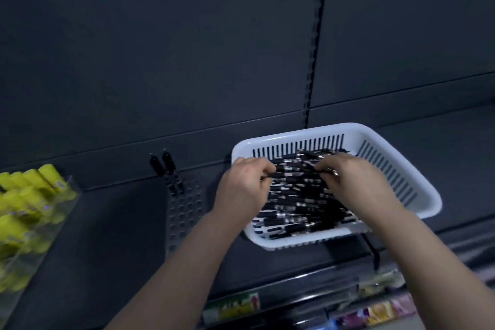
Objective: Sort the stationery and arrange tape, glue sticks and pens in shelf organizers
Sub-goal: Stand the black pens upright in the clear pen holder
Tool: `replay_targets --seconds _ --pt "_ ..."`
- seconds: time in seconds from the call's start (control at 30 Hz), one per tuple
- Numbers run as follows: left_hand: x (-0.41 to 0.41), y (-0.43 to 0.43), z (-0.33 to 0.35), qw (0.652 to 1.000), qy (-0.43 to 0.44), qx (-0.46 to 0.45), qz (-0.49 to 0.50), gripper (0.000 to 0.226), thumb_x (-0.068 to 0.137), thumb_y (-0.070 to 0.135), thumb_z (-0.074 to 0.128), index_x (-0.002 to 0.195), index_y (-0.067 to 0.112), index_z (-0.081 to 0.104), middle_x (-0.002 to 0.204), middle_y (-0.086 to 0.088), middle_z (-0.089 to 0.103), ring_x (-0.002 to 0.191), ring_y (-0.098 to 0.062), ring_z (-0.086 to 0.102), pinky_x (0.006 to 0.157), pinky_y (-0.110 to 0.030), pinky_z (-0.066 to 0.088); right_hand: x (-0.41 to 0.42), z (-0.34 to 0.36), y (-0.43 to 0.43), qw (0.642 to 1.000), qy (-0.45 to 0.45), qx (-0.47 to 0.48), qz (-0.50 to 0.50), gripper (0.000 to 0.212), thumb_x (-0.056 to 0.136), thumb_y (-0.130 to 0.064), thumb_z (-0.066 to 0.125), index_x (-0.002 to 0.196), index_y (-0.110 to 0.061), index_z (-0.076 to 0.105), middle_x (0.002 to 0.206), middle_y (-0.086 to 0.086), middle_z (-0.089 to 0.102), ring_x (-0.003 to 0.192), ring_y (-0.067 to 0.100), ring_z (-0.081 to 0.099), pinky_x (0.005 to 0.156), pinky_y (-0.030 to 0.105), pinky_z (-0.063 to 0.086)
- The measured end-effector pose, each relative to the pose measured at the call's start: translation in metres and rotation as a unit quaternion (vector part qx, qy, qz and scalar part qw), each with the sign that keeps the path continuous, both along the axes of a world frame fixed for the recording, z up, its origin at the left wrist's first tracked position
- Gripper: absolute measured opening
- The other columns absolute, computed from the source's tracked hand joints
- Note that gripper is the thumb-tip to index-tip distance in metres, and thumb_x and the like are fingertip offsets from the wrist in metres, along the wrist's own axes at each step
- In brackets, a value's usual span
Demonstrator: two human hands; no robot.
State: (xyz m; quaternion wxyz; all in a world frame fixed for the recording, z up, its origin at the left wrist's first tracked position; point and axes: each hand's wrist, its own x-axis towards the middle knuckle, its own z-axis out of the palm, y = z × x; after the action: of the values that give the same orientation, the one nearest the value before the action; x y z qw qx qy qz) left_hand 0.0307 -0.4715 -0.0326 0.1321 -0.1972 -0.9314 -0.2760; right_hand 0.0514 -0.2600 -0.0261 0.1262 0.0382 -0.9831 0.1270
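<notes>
Between your two hands, over the far half of the white slotted basket (pixel 417 211), you hold a few black pens (pixel 294 169) level: your left hand (pixel 241 185) pinches one end with curled fingers and your right hand (pixel 353 182) closes on the other. Beneath that grip the rest of the pens (pixel 300 211) lie heaped in the basket. Left of your left hand stands a clear holed pen rack (pixel 184 211) with two pens (pixel 167 171) in it, and farther left a clear organizer (pixel 40 244) holds yellow glue sticks (pixel 29 195).

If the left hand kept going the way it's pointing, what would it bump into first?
Probably the black pens heaped in the white basket. The left hand already reaches over its rim, fingers curled at the pile. Depth is hard to judge.
</notes>
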Motion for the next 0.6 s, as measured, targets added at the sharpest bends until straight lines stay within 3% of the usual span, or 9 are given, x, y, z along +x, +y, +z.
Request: replay_targets --seconds 0.1,0.23,0.37,0.5,0.6 --pt "-0.001 0.039 -0.007 0.994 -0.097 -0.043 -0.035 0.016 0.089 0.020 0.063 0.105 0.022 0.067 0.100 0.009 0.068 0.100 -0.010 0.058 0.089 -0.030 0.047 0.005 -0.007 0.036 1.000 -0.007 -0.006 -0.026 0.019 0.089 -0.023 0.059 0.105 -0.029 0.068 0.105 -0.007 0.067 0.096 0.018 0.063 0.068 0.031 0.049" --pt "-0.001 0.080 -0.007 0.973 -0.190 -0.101 -0.078 0.018 0.087 0.023 0.069 0.105 0.022 0.068 0.098 0.008 0.069 0.093 -0.009 0.061 0.086 -0.030 0.052 0.004 -0.020 0.067 0.998 -0.027 -0.023 -0.055 0.018 0.088 -0.026 0.059 0.102 -0.034 0.067 0.102 -0.010 0.067 0.096 0.016 0.061 0.063 0.028 0.043" --pt "0.001 0.099 -0.005 0.954 -0.188 -0.214 -0.094 0.027 0.079 0.023 0.076 0.105 0.022 0.068 0.106 0.006 0.066 0.097 -0.012 0.060 0.076 -0.026 0.047 0.006 -0.028 0.073 0.997 -0.042 -0.050 -0.036 0.018 0.088 -0.025 0.058 0.101 -0.034 0.067 0.099 -0.010 0.069 0.093 0.016 0.063 0.067 0.029 0.050" --pt "0.003 0.101 -0.004 0.945 -0.190 -0.257 -0.061 0.037 0.078 0.021 0.077 0.114 0.022 0.066 0.114 0.001 0.064 0.103 -0.017 0.060 0.086 -0.031 0.049 0.006 -0.029 0.073 0.997 -0.049 -0.060 -0.015 0.019 0.088 -0.024 0.058 0.102 -0.035 0.066 0.093 -0.011 0.070 0.084 0.013 0.065 0.066 0.031 0.055" --pt "0.003 0.097 0.001 0.937 -0.206 -0.277 -0.047 0.036 0.081 0.024 0.075 0.115 0.022 0.064 0.113 0.001 0.064 0.100 -0.018 0.060 0.085 -0.031 0.050 0.006 -0.028 0.071 0.996 -0.072 -0.049 0.001 0.020 0.088 -0.024 0.060 0.104 -0.035 0.066 0.095 -0.012 0.070 0.086 0.012 0.065 0.069 0.029 0.055"
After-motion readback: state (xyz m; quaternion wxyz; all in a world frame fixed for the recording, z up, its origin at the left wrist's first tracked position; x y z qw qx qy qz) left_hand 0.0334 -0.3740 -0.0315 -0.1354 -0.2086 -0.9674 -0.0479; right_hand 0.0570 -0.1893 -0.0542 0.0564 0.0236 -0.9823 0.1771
